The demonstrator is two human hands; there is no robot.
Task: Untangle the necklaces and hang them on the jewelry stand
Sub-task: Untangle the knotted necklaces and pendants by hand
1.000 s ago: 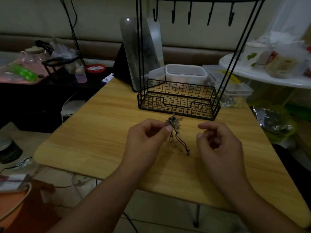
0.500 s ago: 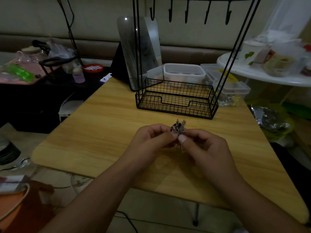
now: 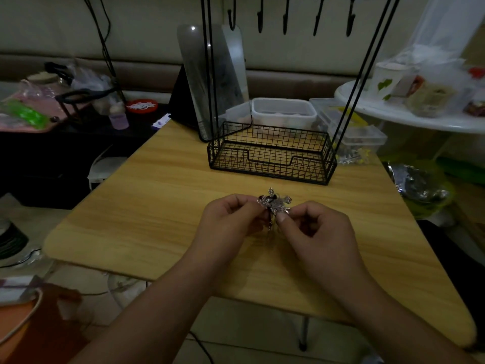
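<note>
A small tangled clump of silvery necklaces with dark cord (image 3: 274,203) was held in the air just above the light wooden table (image 3: 162,206), between the two hands and nearer to the person than the stand. The left hand (image 3: 231,222) pinched the left side of the clump with its thumb and curled fingers, and the right hand (image 3: 319,232) pinched the right side in the same way, its thumbnail turned up toward the camera. Both hands met at the clump, knuckles close together, with the forearms reaching in from the bottom of the view. A short loop of the tangle hung down between the thumbs; how many necklaces made up the knot could not be told in the dim light.

Beyond the hands stood the black wire jewelry stand (image 3: 271,156), its mesh basket base resting on the far part of the table and thin rods rising to a row of bare hooks (image 3: 286,19) at the top edge. A tall standing mirror (image 3: 212,74) leaned behind the stand's left side, and clear plastic lidded boxes (image 3: 283,111) sat behind the basket
</note>
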